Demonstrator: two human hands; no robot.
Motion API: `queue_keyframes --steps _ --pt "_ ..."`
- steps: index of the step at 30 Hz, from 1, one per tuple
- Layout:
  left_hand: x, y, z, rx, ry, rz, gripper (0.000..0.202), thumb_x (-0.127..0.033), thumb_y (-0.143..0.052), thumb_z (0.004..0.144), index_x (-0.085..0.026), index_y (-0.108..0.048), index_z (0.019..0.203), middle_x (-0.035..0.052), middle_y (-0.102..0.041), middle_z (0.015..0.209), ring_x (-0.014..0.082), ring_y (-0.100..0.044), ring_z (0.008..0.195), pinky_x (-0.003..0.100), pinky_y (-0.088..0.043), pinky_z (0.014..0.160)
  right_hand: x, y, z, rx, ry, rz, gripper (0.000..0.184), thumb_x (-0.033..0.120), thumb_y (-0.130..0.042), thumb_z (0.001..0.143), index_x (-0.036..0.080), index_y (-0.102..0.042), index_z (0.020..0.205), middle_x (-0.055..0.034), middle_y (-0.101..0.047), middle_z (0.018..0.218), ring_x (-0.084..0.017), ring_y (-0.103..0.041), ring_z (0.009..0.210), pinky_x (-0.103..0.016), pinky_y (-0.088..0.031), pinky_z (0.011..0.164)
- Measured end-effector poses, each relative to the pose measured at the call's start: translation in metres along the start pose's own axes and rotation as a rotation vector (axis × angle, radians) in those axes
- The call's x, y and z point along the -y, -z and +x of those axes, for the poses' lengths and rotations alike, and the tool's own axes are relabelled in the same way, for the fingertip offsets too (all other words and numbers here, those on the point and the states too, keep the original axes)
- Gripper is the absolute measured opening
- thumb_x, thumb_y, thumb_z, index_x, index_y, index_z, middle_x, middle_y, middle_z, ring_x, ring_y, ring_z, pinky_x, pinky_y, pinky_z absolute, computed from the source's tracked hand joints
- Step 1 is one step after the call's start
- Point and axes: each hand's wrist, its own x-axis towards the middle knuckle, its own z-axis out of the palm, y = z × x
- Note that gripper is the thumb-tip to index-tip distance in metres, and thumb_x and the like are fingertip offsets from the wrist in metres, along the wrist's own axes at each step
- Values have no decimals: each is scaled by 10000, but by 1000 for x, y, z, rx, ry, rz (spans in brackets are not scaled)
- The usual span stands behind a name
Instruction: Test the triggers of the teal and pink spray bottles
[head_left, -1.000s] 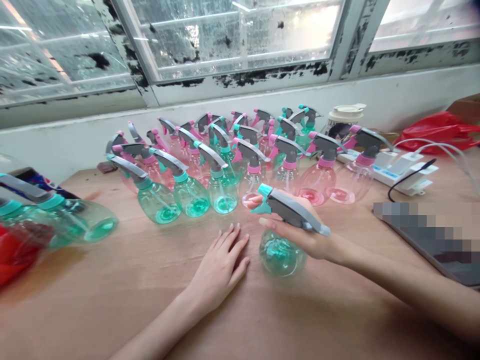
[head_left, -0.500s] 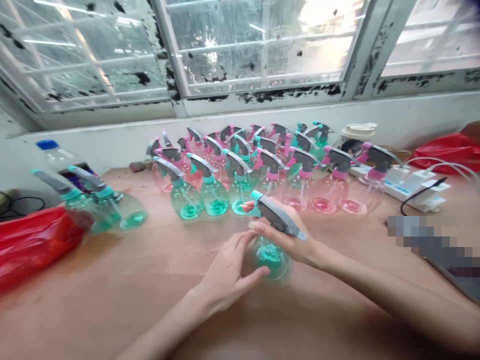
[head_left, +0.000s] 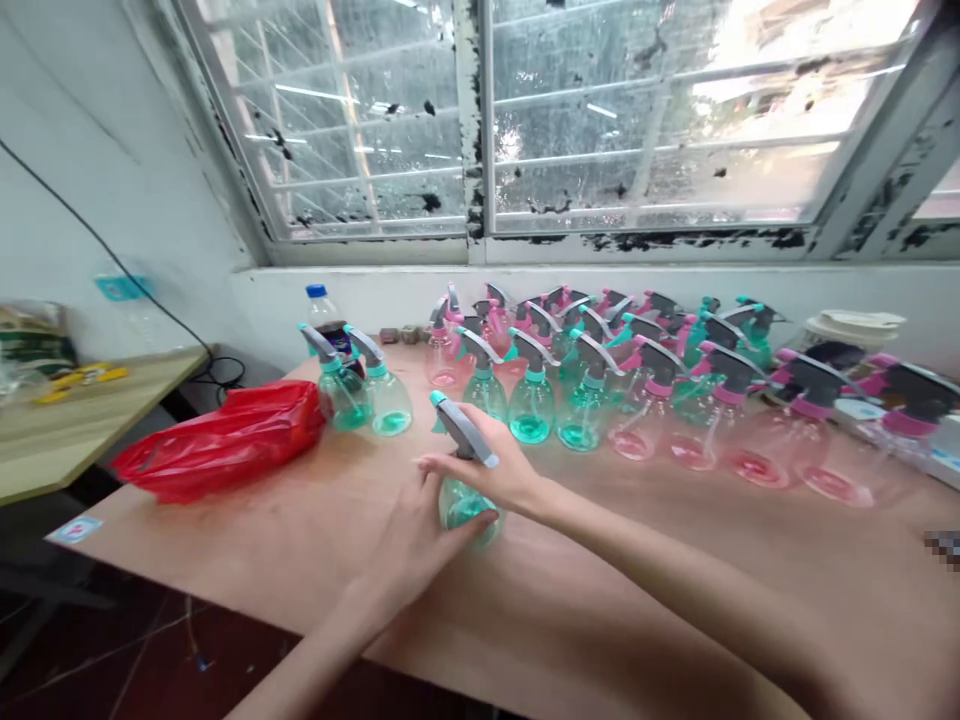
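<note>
A clear green spray bottle with a grey trigger head and turquoise nozzle is upright between my hands, above or on the table's middle. My right hand wraps round its neck just below the head, from the right. Around the lower body curls my left hand, its thumb across the front. Behind and to the left stand two similar spray bottles, the closer one with turquoise fittings. Further green bottles and pink bottles stand in rows behind my right hand.
A red plastic bag lies at the table's left. A blue-capped drink bottle stands by the wall, a lidded paper cup at the back right. Another table is at far left. The brown table's front edge drops to a dark floor.
My view has turned left. Both hands have carried the green spray bottle leftward, closer to the pair of bottles by the red bag. It stays in my grip.
</note>
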Motion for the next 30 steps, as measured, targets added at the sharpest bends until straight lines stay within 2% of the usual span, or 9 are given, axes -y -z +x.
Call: queue_keyframes --steps 3,5,9,11,14,17,21,24,30 --pt "20 13 12 -57 -44 63 557 -469 -702 841 -259 -501 1316 81 -598 1221 323 -575 1180 468 -471 971 -9 0 7 47 70 -115 665 431 -814 707 182 -532 1255 -101 -654 1179 -230 -652 1054 -355 -526 890" --pt "31 18 23 -90 -33 129 601 -475 -718 827 -258 -477 1333 86 -600 1233 318 -579 1184 457 -474 969 -15 7 9 52 108 -244 663 439 -802 727 190 -519 1273 -114 -627 1261 -236 -600 1183 -372 -492 983" --pt "47 24 48 -128 32 210 728 -505 -720 824 -194 -387 1391 135 -618 1243 326 -614 1148 448 -504 915 -17 32 19 14 77 -419 451 448 -722 819 178 -579 1150 -106 -667 1160 -209 -649 1078 -310 -553 829" --pt "49 26 61 -128 49 270 672 -510 -714 830 -154 -450 1335 152 -632 1216 327 -612 1146 436 -493 926 -12 47 29 -8 57 -501 363 454 -688 849 171 -608 1062 -96 -696 1079 -201 -679 955 -297 -545 737" --pt "47 30 79 -126 58 387 618 -511 -720 823 -123 -534 1267 172 -632 1190 353 -591 1147 447 -461 950 -1 67 49 -27 14 -665 266 433 -639 891 176 -637 959 -59 -734 941 -184 -685 772 -316 -509 717" --pt "40 34 93 -126 73 515 593 -506 -714 827 -112 -581 1251 187 -632 1136 395 -570 1130 471 -456 916 7 77 70 -69 -46 -844 252 416 -625 897 177 -652 975 -78 -736 988 -228 -689 856 -329 -483 731" --pt "31 38 106 -104 86 650 562 -528 -666 862 -104 -619 1228 203 -627 1092 413 -556 1099 476 -460 875 7 76 94 -77 -127 -1045 410 503 -622 875 136 -666 1053 -160 -720 1045 -317 -674 964 -365 -479 743" --pt "28 39 114 -74 82 710 577 -541 -658 866 -79 -634 1213 222 -622 1097 415 -545 1099 468 -453 885 0 70 104 -38 -176 -1129 486 555 -594 880 119 -677 1078 -181 -726 1030 -327 -684 951 -368 -482 734" --pt "28 40 127 -36 78 764 589 -537 -665 867 -49 -646 1195 249 -593 1170 432 -521 1132 479 -429 913 -10 59 107 37 -217 -1184 398 469 -505 957 129 -700 1026 -172 -746 982 -315 -699 936 -349 -483 706"
